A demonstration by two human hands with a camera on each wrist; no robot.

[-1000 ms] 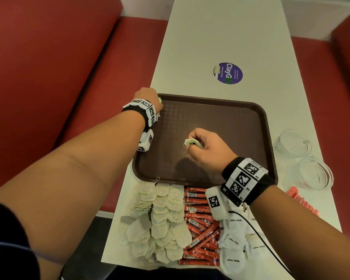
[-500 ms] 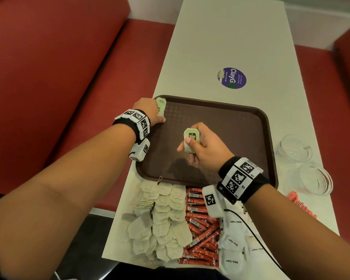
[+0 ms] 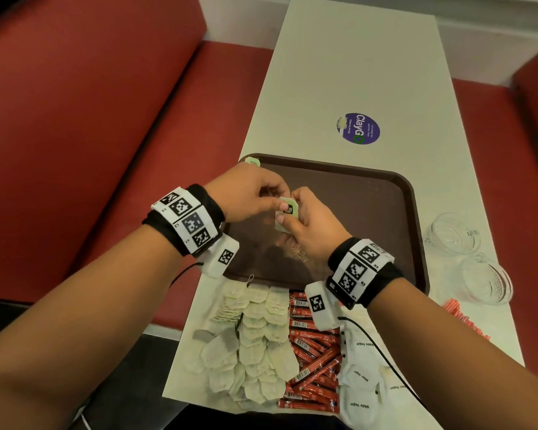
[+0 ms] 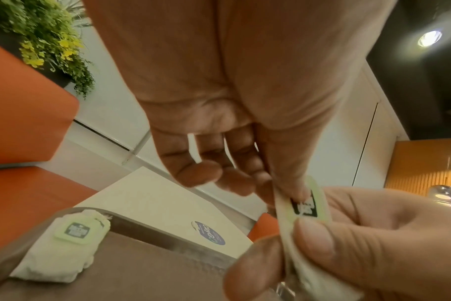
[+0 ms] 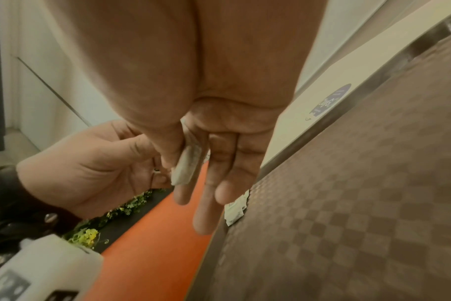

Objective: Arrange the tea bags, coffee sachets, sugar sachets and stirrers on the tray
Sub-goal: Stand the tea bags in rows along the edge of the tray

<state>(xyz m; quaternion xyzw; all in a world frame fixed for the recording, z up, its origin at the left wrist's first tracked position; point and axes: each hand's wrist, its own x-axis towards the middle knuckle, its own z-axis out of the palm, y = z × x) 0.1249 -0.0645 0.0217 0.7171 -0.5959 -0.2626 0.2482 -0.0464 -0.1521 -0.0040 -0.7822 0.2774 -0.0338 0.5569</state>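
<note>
Both hands meet over the left half of the brown tray (image 3: pixel 370 212). My right hand (image 3: pixel 288 223) pinches a tea bag (image 3: pixel 288 209) with a green tag between thumb and index finger. My left hand (image 3: pixel 272 200) pinches the top of that same tea bag (image 4: pixel 301 205) at its tag. In the right wrist view the bag (image 5: pixel 187 165) shows edge-on. Another tea bag (image 3: pixel 252 162) lies flat in the tray's far-left corner (image 4: pixel 67 240). Near the table's front edge lie loose tea bags (image 3: pixel 255 336), red coffee sachets (image 3: pixel 314 352) and white sugar sachets (image 3: pixel 364 383). Red-and-white stirrers (image 3: pixel 466 321) lie at the right.
Two clear glass bowls (image 3: pixel 451 232) (image 3: pixel 485 280) stand right of the tray. A purple round sticker (image 3: pixel 358 128) is on the white table (image 3: pixel 339 72) beyond the tray. Red bench seats (image 3: pixel 90 135) flank the narrow table on both sides.
My left hand let go of a tea bag in the tray's far-left corner and moved right to the tea bag in my right hand, which rose slightly.
</note>
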